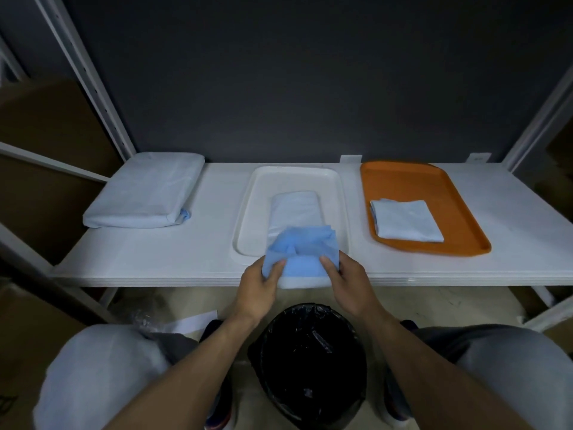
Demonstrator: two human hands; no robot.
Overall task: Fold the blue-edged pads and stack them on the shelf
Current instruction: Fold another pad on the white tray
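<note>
Only writing-ish thing here is a little white tab (480, 157) at the back right of the shelf (511, 243), and the marks on it are too small to read. Both hands have a grip on the blue pad (300, 248): the left hand (263, 282) pinches its left side and the right hand (344, 277) its right side, thumbs on top. The pad sits bunched at the shelf's front edge, draped over the near rim of the white tray (248, 212), with its pale end hanging just past the edge. A folded pad (294, 209) lies inside that tray. To the right, an orange tray (449, 187) holds a pale folded piece (406, 220). To the left sits a plump wrapped pack (145, 190). Bare shelf shows between pack and white tray and at the far right. A black-lined bin (310, 352) stands on the floor right under the wrists, between the knees. Pale uprights (102, 97) frame both sides.
</note>
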